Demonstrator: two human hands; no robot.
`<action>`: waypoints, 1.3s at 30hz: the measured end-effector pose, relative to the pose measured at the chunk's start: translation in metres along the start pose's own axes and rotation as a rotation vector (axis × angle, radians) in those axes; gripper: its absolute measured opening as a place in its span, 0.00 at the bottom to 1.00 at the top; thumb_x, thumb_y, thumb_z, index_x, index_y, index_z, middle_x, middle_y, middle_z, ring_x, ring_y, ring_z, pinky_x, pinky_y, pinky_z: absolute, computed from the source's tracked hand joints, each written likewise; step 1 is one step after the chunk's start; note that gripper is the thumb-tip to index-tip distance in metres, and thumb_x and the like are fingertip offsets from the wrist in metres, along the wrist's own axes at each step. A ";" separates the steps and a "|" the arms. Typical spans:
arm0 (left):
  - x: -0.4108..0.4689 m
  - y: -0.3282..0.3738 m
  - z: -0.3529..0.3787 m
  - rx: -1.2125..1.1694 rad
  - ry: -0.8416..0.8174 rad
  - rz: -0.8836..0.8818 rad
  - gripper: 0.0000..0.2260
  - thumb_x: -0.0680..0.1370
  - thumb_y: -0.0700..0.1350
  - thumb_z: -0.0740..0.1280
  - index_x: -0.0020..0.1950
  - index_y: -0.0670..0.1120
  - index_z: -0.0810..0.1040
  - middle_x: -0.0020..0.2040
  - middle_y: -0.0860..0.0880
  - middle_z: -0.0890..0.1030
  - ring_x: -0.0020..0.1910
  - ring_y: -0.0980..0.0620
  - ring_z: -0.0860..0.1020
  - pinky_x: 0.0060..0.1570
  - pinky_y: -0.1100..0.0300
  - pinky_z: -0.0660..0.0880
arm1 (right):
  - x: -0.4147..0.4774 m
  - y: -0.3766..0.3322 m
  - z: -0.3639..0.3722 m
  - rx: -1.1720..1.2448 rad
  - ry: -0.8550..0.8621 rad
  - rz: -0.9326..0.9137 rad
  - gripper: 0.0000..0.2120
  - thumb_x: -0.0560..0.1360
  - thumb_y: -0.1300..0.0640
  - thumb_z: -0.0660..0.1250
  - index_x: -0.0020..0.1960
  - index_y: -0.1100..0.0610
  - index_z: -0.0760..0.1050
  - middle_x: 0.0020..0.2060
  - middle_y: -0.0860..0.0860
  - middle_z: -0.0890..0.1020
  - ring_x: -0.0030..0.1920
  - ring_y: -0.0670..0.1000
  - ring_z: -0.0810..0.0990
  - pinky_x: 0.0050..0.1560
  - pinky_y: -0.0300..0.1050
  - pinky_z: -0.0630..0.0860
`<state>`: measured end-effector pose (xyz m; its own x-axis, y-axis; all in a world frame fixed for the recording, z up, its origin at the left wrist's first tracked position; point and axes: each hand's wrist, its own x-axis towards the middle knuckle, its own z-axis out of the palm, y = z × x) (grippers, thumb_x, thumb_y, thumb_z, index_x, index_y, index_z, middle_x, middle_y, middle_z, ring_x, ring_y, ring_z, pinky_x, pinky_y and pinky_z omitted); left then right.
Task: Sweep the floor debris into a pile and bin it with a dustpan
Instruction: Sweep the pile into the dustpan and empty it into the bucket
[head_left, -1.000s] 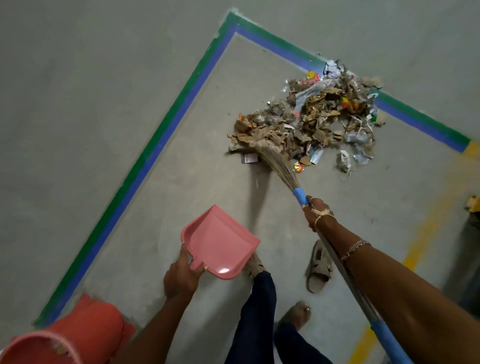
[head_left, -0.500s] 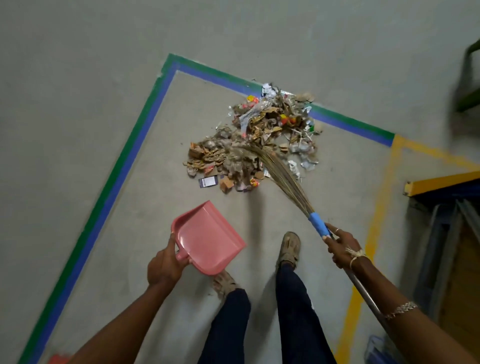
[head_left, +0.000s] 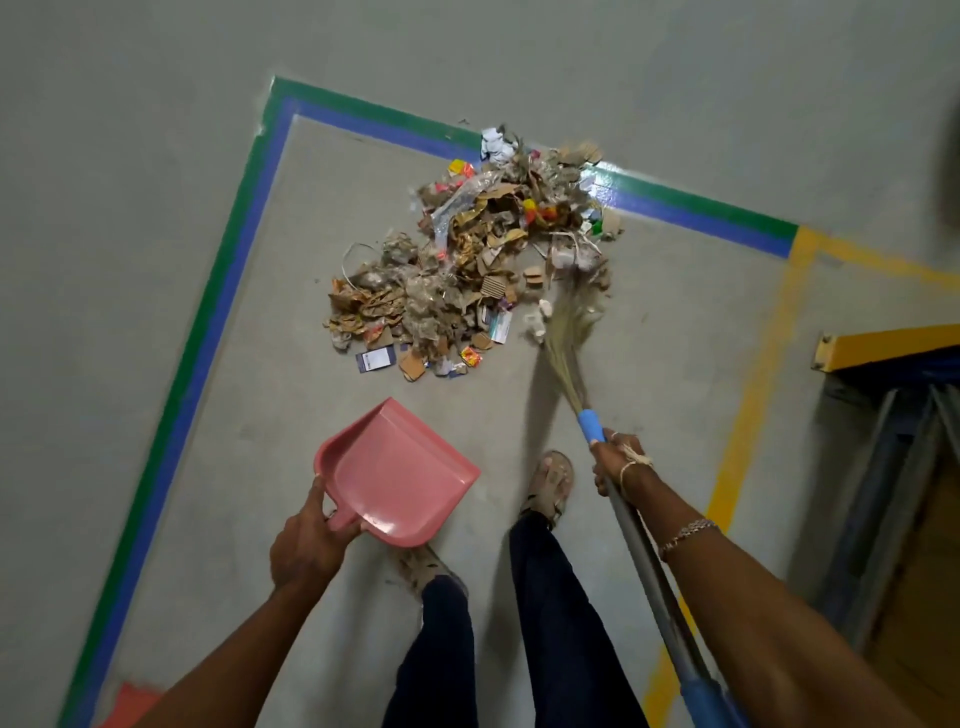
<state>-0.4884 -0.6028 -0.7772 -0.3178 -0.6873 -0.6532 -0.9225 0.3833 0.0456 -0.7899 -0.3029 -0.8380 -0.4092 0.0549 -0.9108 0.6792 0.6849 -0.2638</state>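
**Fig.: head view, near to far.** 2 legs in dark trousers (head_left: 561, 613), feet in sandals (head_left: 553, 483) on the grey floor (head_left: 156, 156). A red object (head_left: 130, 704) is cut off at the bottom-L edge.

L hand (head_left: 306, 545): fingers curled under the handle of the pink dustpan (head_left: 400, 467), thumb on top. The pan's mouth faces the debris pile (head_left: 467, 260) but sits apart from it.

R hand (head_left: 618, 462): fingers clenched round the broom (head_left: 569, 343) shaft, just behind its blue collar.

The bristle tips touch the pile's R edge. The pile (cardboard scraps, wrappers, clear plastic) lies inside the corner of the green/blue tape (head_left: 234, 260), its far edge overlapping the tape. A yellow line (head_left: 753, 389) runs to the R.
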 end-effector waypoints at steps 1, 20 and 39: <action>-0.002 0.007 0.001 -0.001 0.000 -0.004 0.45 0.71 0.71 0.68 0.81 0.52 0.57 0.50 0.45 0.85 0.46 0.42 0.83 0.42 0.51 0.77 | -0.004 -0.004 -0.003 -0.021 -0.044 -0.021 0.19 0.80 0.54 0.61 0.67 0.62 0.72 0.31 0.59 0.73 0.26 0.54 0.72 0.28 0.44 0.71; 0.072 -0.031 -0.031 0.003 0.031 -0.156 0.42 0.74 0.67 0.71 0.80 0.53 0.57 0.55 0.40 0.83 0.53 0.37 0.82 0.50 0.47 0.79 | -0.042 -0.038 0.011 -0.394 -0.034 -0.496 0.28 0.78 0.46 0.67 0.76 0.45 0.64 0.32 0.51 0.77 0.23 0.53 0.75 0.22 0.45 0.74; 0.351 -0.131 0.152 -0.059 0.001 -0.003 0.43 0.71 0.63 0.75 0.77 0.49 0.59 0.52 0.34 0.81 0.52 0.30 0.80 0.48 0.45 0.72 | 0.206 0.057 0.191 -0.760 0.023 -0.553 0.32 0.80 0.62 0.64 0.80 0.55 0.55 0.63 0.64 0.76 0.59 0.64 0.77 0.56 0.47 0.69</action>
<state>-0.4456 -0.8007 -1.1270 -0.3154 -0.6890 -0.6525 -0.9347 0.3443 0.0882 -0.7187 -0.3914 -1.1017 -0.5724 -0.4112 -0.7094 -0.1920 0.9083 -0.3716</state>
